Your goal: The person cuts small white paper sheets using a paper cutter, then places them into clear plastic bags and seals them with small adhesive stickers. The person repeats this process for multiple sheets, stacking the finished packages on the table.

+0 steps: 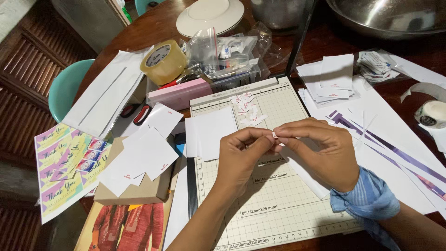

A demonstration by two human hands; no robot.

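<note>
Centrally, left hand (239, 155) and right hand (320, 151), each grip pinching one small white label (275, 135) above gridded cutter board (278, 209).

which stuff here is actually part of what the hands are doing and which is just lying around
In use:
left hand and right hand, pinching a tiny white paper slip
gridded cream paper cutter board
heap of small white cut slips

Lying about:
roll of tan packing tape
white round plate
large steel bowl
</note>
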